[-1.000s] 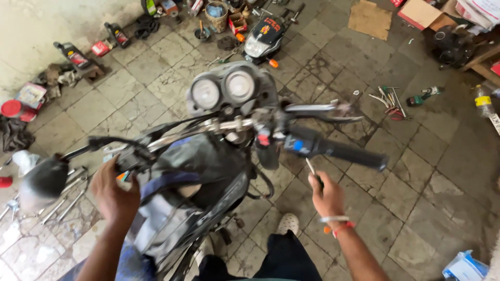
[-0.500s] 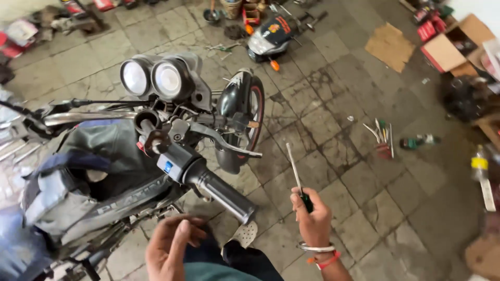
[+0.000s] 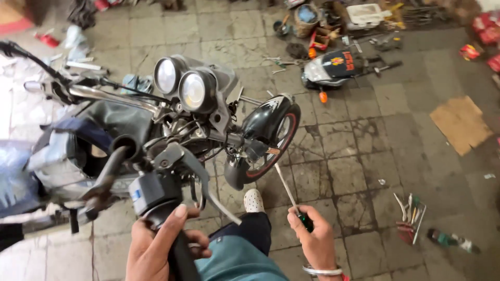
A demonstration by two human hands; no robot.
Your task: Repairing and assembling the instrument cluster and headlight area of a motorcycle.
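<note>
We hold the right handlebar grip (image 3: 174, 244) firmly in our left hand (image 3: 156, 247), fingers clamped around it, near the brake lever (image 3: 211, 190). Our right hand (image 3: 315, 239) is closed on a long screwdriver (image 3: 291, 198), its tip touching the lever mount; we should keep it straight. Far away, a basket (image 3: 307, 18) holds a blue thing

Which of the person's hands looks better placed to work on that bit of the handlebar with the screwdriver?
The right hand, probably. It already holds the screwdriver, whose tip points up at the handlebar near the front wheel. The left hand is wrapped around the handlebar grip, seemingly steadying the bar.
</note>
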